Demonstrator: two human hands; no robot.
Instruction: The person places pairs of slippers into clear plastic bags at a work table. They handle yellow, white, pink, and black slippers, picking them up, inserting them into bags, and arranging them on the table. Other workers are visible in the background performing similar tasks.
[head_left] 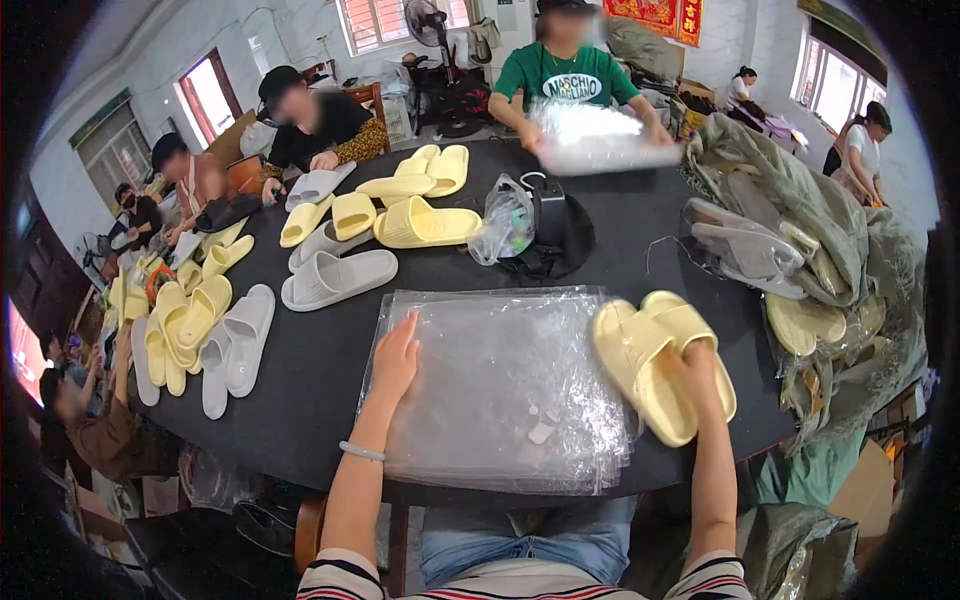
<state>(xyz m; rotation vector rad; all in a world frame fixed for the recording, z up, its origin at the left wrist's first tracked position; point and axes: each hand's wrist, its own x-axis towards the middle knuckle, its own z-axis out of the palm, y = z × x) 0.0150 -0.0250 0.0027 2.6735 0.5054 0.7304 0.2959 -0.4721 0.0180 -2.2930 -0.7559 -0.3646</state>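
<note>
In front of me lies a stack of clear plastic bags point(480, 390), with small pale scraps on top near its right side. My left hand point(396, 358) lies flat along the stack's left edge, fingers stretched out and holding nothing. To the right of the stack, a pair of pale yellow slippers point(632, 355) sits side by side, toes pointing away from me. My right hand point(692, 372) reaches into the right slipper and grips the pair; the strap hides most of its fingers.
Grey slippers point(340, 280) and yellow slippers point(430, 222) cover the table's left half. Beyond the bags stands a black object with a clear bag point(503, 225). At right sits a greenish sack point(800, 200) of wrapped slippers. Across the table a person point(575, 80) handles clear bags; others sit at left.
</note>
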